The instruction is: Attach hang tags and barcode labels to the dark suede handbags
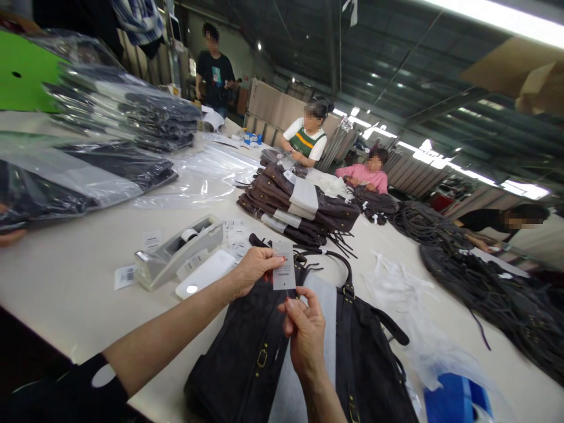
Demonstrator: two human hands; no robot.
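A: Item & step?
B: Tag (284,265), 1 pc., held over dk. bag (238,346) on surface (79,264); tag handling, prob.
A: Hands?
B: L hand (256,269): grasping tag edge. R hand (306,329): fingertips pinched on tag string (286,293), apparently.
A: Next move calls for?
B: Fine fingertip ctrl., string free of snags, I'd judge.
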